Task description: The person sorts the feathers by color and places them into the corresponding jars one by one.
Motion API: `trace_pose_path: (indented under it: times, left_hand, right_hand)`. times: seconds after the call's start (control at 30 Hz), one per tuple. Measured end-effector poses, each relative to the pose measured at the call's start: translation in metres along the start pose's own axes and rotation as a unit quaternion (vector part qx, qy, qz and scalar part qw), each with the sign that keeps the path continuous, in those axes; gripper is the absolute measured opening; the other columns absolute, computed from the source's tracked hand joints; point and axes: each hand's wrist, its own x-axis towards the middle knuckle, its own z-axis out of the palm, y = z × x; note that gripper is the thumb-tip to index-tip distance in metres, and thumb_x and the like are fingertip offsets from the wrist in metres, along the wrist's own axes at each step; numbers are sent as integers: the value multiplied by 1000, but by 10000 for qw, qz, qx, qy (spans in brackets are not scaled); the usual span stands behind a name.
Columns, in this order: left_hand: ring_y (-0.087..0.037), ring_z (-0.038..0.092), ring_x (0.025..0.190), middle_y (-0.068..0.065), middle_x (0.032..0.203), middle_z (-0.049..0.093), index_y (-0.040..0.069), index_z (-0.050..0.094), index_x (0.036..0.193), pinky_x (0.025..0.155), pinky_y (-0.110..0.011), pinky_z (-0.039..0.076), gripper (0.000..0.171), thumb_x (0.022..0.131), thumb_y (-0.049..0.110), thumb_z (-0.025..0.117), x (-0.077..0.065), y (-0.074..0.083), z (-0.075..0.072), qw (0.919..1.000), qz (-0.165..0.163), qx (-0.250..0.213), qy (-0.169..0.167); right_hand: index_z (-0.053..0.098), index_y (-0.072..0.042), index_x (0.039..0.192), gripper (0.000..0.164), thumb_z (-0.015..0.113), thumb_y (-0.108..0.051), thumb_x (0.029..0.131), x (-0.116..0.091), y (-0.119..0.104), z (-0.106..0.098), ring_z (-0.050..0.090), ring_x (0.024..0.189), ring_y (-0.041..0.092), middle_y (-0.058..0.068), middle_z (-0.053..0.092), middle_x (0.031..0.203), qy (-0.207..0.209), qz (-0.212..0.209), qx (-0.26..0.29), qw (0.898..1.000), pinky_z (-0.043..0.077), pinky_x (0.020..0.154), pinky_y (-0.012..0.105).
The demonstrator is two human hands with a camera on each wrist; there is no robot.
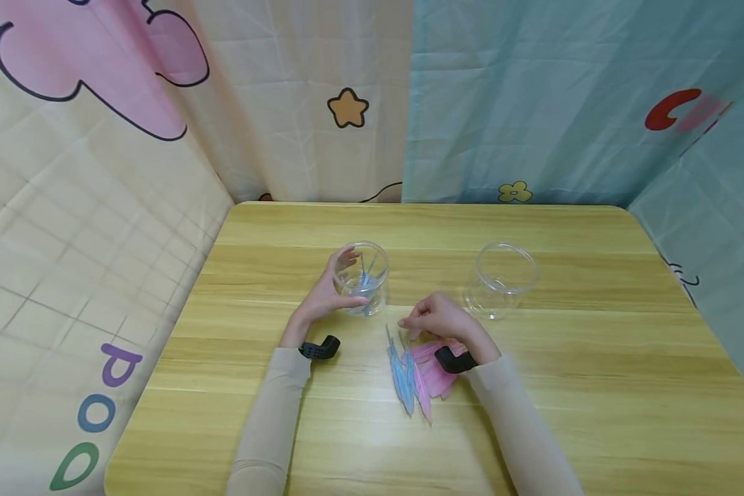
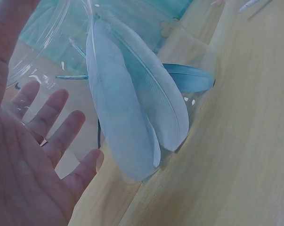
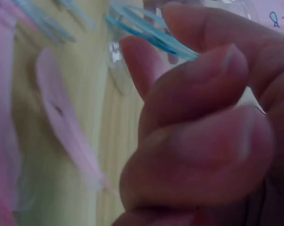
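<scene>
My left hand (image 1: 328, 296) curves round a clear jar (image 1: 378, 275), thumb on the near side and fingers on the far side. Inside it stand several light blue feathers (image 2: 125, 99), quills upward. My right hand (image 1: 443, 320) hovers over the feather pile, thumb and index apart and the other fingers (image 3: 193, 155) bent in. Through that gap shows the jar with its blue feathers. Below the right fingertips lie blue feathers (image 1: 399, 375) and a pile of pink feathers (image 1: 434, 372), partly hidden by the hand and wrist camera. One pink feather (image 3: 61, 113) lies apart.
A second clear jar (image 1: 508, 275) stands farther right on the wooden table (image 1: 595, 386). Printed curtains (image 1: 502, 83) hang along the table's back and sides.
</scene>
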Motion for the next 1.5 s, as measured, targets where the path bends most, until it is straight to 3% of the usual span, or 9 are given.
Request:
trace_pose_path:
  times: [0.13,0.23,0.53,0.8,1.1,1.5]
  left_hand:
    - [-39,22,136,-23,148,26,4,16,148,108,-57,18,100,72,1,81,0,1,0,10000,23,35,-11]
    - [-39,23,135,-23,148,26,6,16,148,108,-57,19,100,72,0,81,-1,2,0,10000,44,72,-7]
    - [-40,23,135,-24,147,26,6,17,148,107,-58,19,101,71,-1,81,0,2,-1,10000,55,32,30]
    - [-40,23,135,-24,148,26,6,17,148,108,-58,19,100,71,0,81,0,1,-1,10000,30,68,30]
    - [-39,23,135,-23,148,27,6,17,148,108,-57,20,100,72,1,81,0,1,-1,9999,37,136,32]
    - [-38,23,136,-22,148,27,6,16,148,108,-57,19,101,71,1,81,0,0,-1,9999,-35,108,-1]
  right_hand:
    - [70,-3,70,29,76,-30,81,-2,7,4,29,41,6,-7,37,49,11,66,-306,9995,23,39,21]
    - [69,-5,66,29,77,-30,79,-3,12,6,29,43,7,-8,35,49,68,184,-525,9984,23,40,22]
    - [65,-13,58,33,80,-39,73,-5,13,16,37,49,8,-9,43,51,363,463,-1194,9911,26,43,24]
    - [66,-18,60,29,80,-40,73,-3,10,24,44,52,10,-8,51,54,445,559,-1448,9869,30,45,25]
    - [67,-15,60,28,80,-36,74,-1,12,25,40,51,9,-8,49,53,367,537,-1126,9915,27,45,24]
    - [71,-15,66,23,78,-34,77,-3,17,21,46,58,11,-6,60,62,428,300,-700,9962,34,50,26]
